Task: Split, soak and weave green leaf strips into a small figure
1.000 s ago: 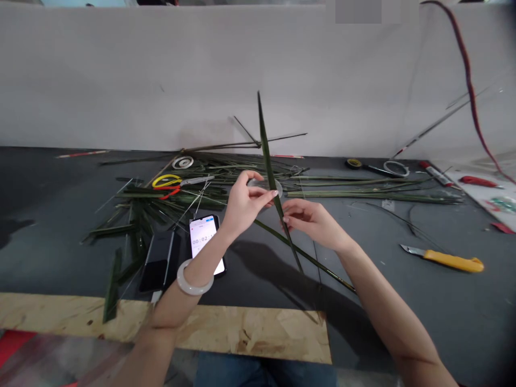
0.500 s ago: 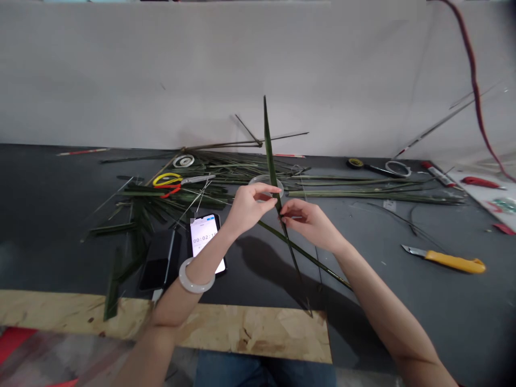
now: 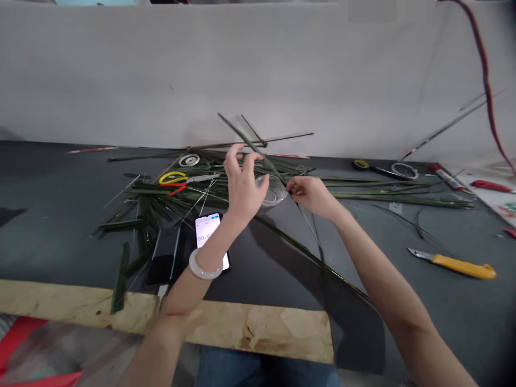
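A long narrow green leaf strip [image 3: 258, 149] slants from upper left down to my right hand [image 3: 308, 196], whose thumb and fingertips pinch it. My left hand [image 3: 244, 188] is raised beside the strip with its fingers apart and curved, holding nothing. Behind and between the hands stands a round clear plastic bowl [image 3: 274, 198], partly covered by them. Another long dark green strip [image 3: 300, 246] runs below the hands across the grey table towards my right forearm.
Piled leaf strips [image 3: 387, 198] lie along the back. Left are scissors [image 3: 173, 178], a white ring-shaped roll [image 3: 189, 160], a lit phone [image 3: 207, 228] and a dark phone [image 3: 164, 255]. Right are a yellow-handled knife [image 3: 463, 266], black tape [image 3: 360, 164] and a red marker [image 3: 446, 176].
My left hand has let go of the leaf strip and spread its fingers. The strip has swung from near upright to leaning left. My right hand has moved slightly up and right with it.
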The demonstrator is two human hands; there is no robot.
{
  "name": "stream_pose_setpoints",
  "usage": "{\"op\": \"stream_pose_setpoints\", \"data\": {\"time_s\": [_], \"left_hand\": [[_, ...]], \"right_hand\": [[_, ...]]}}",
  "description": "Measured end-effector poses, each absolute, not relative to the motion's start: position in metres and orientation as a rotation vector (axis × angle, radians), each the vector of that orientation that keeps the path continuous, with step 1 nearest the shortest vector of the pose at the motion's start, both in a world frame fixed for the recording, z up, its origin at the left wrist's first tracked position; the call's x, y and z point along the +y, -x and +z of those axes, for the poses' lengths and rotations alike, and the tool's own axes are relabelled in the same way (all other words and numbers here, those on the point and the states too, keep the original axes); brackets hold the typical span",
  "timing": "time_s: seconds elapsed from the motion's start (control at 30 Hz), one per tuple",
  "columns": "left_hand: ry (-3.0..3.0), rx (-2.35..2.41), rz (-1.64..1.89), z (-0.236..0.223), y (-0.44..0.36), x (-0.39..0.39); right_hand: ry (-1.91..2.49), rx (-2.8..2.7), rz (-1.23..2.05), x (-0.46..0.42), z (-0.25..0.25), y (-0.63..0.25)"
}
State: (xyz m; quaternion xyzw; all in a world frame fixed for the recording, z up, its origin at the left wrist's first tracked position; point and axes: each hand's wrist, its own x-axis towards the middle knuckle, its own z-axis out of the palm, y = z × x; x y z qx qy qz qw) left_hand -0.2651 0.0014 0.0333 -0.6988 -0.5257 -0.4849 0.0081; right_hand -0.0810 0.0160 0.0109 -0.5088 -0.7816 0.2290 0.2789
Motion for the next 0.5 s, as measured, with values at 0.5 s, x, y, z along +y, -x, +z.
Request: {"op": "stream_pose_setpoints", "data": {"time_s": [0.5], "left_hand": [[2.989, -1.581, 0.145, 0.016, 0.254, 0.097]], "right_hand": [[1.793, -2.561, 0.176, 0.08, -0.013, 0.116]]}}
